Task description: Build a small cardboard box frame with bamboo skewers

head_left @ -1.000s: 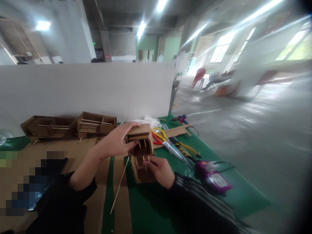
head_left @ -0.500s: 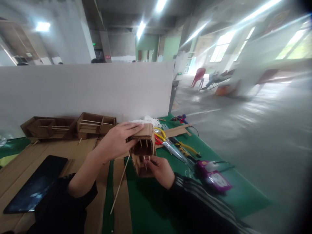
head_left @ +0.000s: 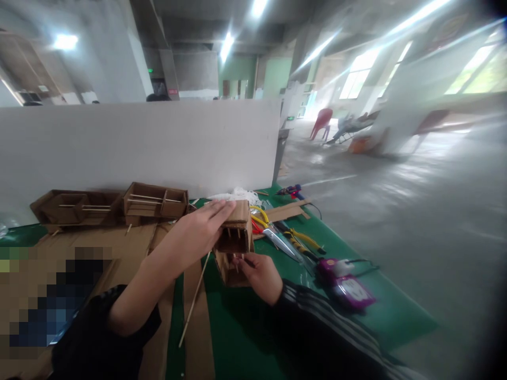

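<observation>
A small cardboard box [head_left: 237, 211] with two stacked openings and thin wooden sticks inside stands on the green tabletop in front of me. My left hand [head_left: 200, 227] grips it from the left, fingers across its top; the thumb is hidden. My right hand [head_left: 263, 274] is closed at the lower opening, thumb and forefinger pinching a short wooden stick [head_left: 236, 266]. The stick's far end is hard to make out. A longer thin stick [head_left: 194, 301] lies to the left on a cardboard strip [head_left: 198, 348].
Two cardboard boxes with sticks [head_left: 156, 200] stand at the back left by a white partition [head_left: 138, 142]. To the right lie scissors [head_left: 281, 243], yellow-handled pliers [head_left: 307, 240], a purple device [head_left: 348, 287] and a glue gun [head_left: 291, 190]. Cardboard sheeting [head_left: 130, 248] covers the left side.
My left hand has shifted slightly, its fingers lying further across the box top and its thumb now out of sight. The right hand keeps its pinch in the lower opening.
</observation>
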Demonstrator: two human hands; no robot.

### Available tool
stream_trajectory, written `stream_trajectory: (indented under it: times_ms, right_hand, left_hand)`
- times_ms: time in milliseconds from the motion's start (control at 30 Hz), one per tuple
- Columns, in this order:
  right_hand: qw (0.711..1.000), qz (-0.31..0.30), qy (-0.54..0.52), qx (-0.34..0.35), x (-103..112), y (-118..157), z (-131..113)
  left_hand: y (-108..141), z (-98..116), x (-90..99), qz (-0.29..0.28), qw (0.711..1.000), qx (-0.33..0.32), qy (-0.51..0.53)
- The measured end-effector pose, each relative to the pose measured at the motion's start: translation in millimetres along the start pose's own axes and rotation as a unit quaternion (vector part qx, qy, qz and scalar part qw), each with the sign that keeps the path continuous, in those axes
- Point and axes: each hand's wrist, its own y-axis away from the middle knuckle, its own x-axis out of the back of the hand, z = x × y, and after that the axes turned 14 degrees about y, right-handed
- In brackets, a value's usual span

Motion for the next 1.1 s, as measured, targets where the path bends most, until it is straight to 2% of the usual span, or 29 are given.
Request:
stream_trajectory:
  times_ms: [167, 433, 733, 1100]
  right_hand:
    - [1.000, -0.001, -0.001, 0.007, -0.1, 1.1, -1.2]
    - [1.000, 0.007, 0.008, 0.007, -0.8, 2.1, 1.4]
    - [1.000, 0.015, 0.022, 0.014, -0.1, 1.4, 1.3]
    - [0.999, 0.013, 0.036, 0.024, -0.5, 1.4, 2.4]
  left_hand:
    - [-1.6, 4.2, 3.2, -0.008, 0.999, 0.042, 0.011]
    - [-4.8, 9.6, -2.2, 0.018, 0.998, 0.046, 0.029]
    - [-4.9, 7.9, -7.8, 0.016, 0.999, -0.010, -0.029]
    - [-5.1, 10.1, -11.0, -0.008, 0.998, -0.017, -0.063]
